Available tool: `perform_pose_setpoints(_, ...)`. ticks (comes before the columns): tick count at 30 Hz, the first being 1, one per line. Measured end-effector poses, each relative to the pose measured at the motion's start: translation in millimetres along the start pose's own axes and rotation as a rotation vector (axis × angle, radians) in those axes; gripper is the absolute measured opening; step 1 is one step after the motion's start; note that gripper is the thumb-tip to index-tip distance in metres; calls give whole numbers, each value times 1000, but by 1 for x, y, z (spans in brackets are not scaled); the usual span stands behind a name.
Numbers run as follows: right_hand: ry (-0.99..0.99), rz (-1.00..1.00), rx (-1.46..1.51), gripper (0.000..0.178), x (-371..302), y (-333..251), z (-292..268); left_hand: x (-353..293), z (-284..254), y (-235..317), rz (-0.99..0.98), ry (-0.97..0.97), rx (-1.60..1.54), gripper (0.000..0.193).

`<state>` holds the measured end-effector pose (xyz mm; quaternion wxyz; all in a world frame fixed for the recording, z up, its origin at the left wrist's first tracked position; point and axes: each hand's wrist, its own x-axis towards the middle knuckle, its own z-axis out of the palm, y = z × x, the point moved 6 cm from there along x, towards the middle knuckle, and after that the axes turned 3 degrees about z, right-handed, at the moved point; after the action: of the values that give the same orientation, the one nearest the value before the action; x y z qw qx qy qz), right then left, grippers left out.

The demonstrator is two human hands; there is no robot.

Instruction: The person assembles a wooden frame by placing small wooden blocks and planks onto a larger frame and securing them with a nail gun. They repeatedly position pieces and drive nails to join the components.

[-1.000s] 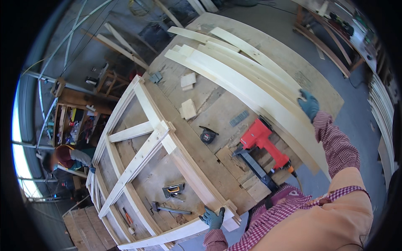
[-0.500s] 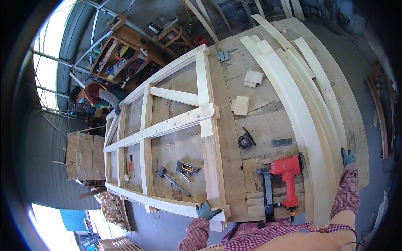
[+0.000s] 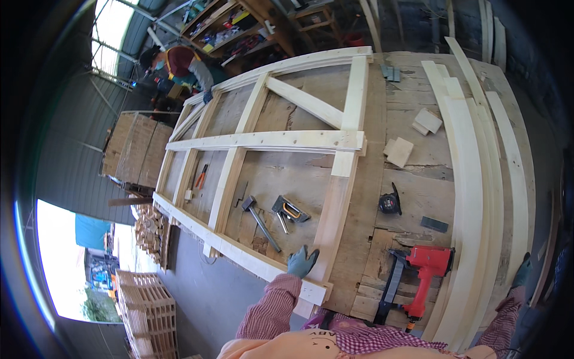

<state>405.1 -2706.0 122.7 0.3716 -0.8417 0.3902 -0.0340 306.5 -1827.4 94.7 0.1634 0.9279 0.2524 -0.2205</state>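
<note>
My left hand (image 3: pixel 302 262), in a grey-green glove, is at the near right corner of a slatted wooden frame (image 3: pixel 287 140). Its thumb and fingers are spread beside the frame's right-hand upright. At the far right my gloved right hand (image 3: pixel 522 270) is beside the outer edge of a stack of long pale boards (image 3: pixel 476 179); its fingers are dim and hard to make out. Between my arms lies a red nail gun (image 3: pixel 429 272) with a black magazine. Inside the frame are a hammer (image 3: pixel 260 222) and a black-and-yellow hand stapler (image 3: pixel 290 209).
A tape measure (image 3: pixel 390 201), a strip of nails (image 3: pixel 434 224) and wood offcuts (image 3: pixel 399 151) lie on the worn plywood table (image 3: pixel 371 239). Orange-handled pliers (image 3: pixel 201 177) sit inside the frame. A masked co-worker (image 3: pixel 182 63) touches its far left end. Stacked pallets (image 3: pixel 143 299) stand lower left.
My view has swung left. My left hand has gone from the frame's near corner edge a little inward along it. The co-worker's hand stays at the frame's far end.
</note>
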Motion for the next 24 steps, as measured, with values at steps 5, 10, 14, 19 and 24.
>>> perform_pose_setpoints(5,-134,-85,406,51,13,-30,17,78,-7,68,-65,292,-306,63)
perform_pose_setpoints(10,-282,-96,329,49,-79,-169,108,74,-21,92,-151,256,-225,59)
perform_pose_setpoints(14,-500,-248,426,41,-86,-267,227,74,-25,95,-123,234,-267,57)
perform_pose_setpoints(19,-725,-289,353,43,-123,-419,416,75,-22,91,-116,231,-255,59)
perform_pose_setpoints(24,-627,-402,250,41,-152,-525,540,83,-29,97,-86,219,-249,59)
